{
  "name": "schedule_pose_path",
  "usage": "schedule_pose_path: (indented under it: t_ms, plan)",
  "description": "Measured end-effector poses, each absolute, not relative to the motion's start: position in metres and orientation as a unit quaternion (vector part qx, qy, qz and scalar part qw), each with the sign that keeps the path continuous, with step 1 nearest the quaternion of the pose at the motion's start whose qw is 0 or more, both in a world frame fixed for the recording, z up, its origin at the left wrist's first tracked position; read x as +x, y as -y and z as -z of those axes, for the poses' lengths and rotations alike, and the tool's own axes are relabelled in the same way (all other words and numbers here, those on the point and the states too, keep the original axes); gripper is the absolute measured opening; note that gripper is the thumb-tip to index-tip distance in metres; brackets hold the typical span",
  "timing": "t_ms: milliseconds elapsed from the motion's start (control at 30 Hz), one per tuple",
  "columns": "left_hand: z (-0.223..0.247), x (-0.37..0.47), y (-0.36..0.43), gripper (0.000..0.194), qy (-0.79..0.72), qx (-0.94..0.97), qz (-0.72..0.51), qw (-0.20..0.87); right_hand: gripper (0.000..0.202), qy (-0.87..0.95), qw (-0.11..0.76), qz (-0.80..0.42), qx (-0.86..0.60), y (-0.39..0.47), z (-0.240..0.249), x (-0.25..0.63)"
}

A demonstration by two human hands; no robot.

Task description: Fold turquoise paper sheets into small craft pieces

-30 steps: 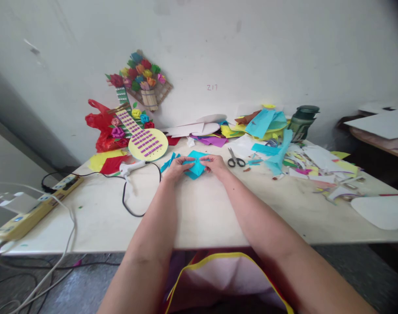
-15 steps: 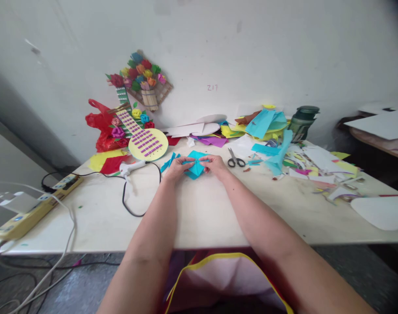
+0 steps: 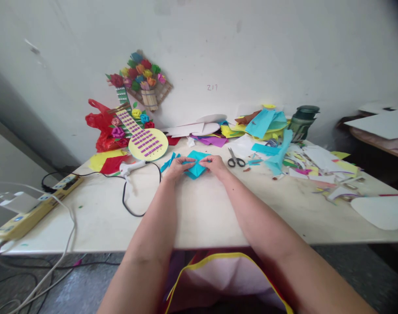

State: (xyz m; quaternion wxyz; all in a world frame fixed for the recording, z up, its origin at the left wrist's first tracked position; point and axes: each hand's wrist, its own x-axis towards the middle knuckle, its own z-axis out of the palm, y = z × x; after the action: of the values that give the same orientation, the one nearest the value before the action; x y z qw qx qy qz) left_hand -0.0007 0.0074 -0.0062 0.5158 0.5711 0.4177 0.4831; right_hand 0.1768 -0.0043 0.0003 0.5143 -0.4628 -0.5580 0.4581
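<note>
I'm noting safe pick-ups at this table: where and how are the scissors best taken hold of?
Probably by the black handle loops, coming from the near side with the right hand once it lets go of the blue paper. The scissors appear to lie flat, loops nearer, blades pointing away.

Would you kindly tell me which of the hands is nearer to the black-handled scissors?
Right. The right hand is just to the left of the scissors, apart from them; the left hand is farther left, at the other side of the blue paper.
</note>
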Motion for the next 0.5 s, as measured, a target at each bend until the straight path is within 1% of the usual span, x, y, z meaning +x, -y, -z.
schedule_pose_path:
  t_ms: [133,200,267,367,500]
  plan:
    - [0.0082,-0.0006,-0.0095,0.036,-0.427,0.574,-0.476,0.512,0.006,0.551,0.511,-0.465,-0.468,0.0049,-0.0022,0.1757]
    - [0.0101,-0.001,-0.0112,0.037,-0.43,0.576,-0.471,0.511,0.017,0.55,0.513,-0.468,-0.464,0.005,-0.0028,0.1756]
    - [0.0116,-0.0013,-0.0123,0.04,-0.422,0.582,-0.478,0.504,0.034,0.549,0.516,-0.467,-0.463,0.0049,-0.0029,0.176]
    - [0.0113,-0.0013,-0.0116,0.051,-0.404,0.589,-0.502,0.487,0.055,0.544,0.511,-0.468,-0.473,0.0041,-0.0018,0.1769]
    - [0.0084,-0.0006,-0.0081,0.064,-0.404,0.596,-0.498,0.483,0.064,0.532,0.493,-0.498,-0.475,0.0023,0.0004,0.1785]
